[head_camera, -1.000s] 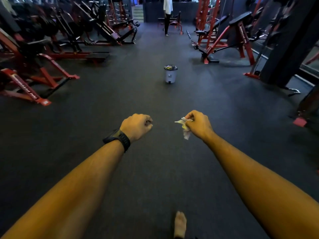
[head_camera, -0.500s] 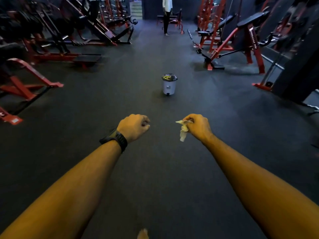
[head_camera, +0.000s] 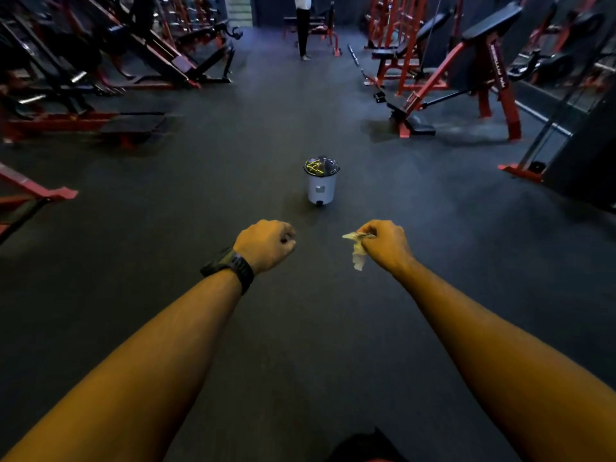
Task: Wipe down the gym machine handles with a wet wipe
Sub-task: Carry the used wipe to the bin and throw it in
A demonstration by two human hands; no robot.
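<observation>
Both my arms reach forward over the dark rubber floor. My right hand (head_camera: 386, 246) pinches a crumpled pale wet wipe (head_camera: 357, 251), which hangs down from its fingers. My left hand (head_camera: 266, 243), with a black watch on the wrist, is curled into a fist and holds nothing. A small white bin (head_camera: 321, 188) with a dark liner stands on the floor just ahead, between the two hands. Red and black gym machines (head_camera: 466, 71) stand to the right and more machines (head_camera: 110, 61) to the left; no handle is near either hand.
A wide aisle of dark floor (head_camera: 300, 328) runs ahead between the machine rows. A person (head_camera: 302, 25) stands at the far end of the aisle. Red machine feet (head_camera: 50, 193) jut in at the left edge, and a dark upright frame (head_camera: 580, 145) stands at right.
I have walked forward: the bin is nearer and larger, and the machines have slid outward. Both hands keep their pose, the wipe still pinched in the right.
</observation>
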